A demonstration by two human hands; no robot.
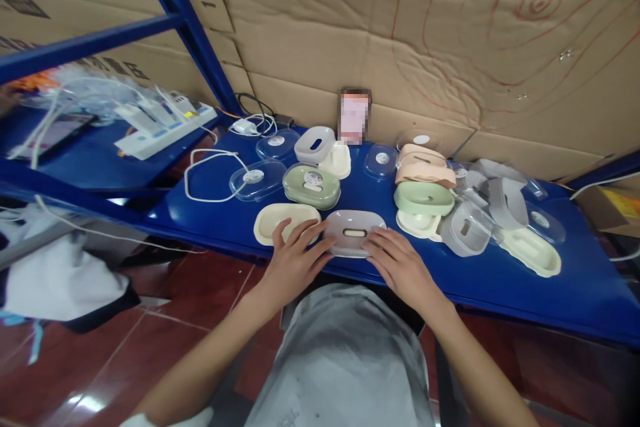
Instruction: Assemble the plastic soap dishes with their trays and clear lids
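A grey oval soap dish (345,243) with a slot in its middle lies near the table's front edge. Its left end is gripped by the fingers of my left hand (295,257). My right hand (397,263) holds the opposite end, thumb near the front rim and fingers over the top. A pale rim shows under the grey dish; what it belongs to is hidden. Just left sits a cream oval dish (265,223), partly covered by my left fingers. Behind them stands a green dish (300,193) under a clear lid with a round sticker.
To the right are stacked peach (425,173) and green dishes (423,203), more grey pieces (467,240) and a cream tray (533,255). Clear lids (265,177), a white cable (187,177) and a phone (354,117) against cardboard are on the blue table (500,300).
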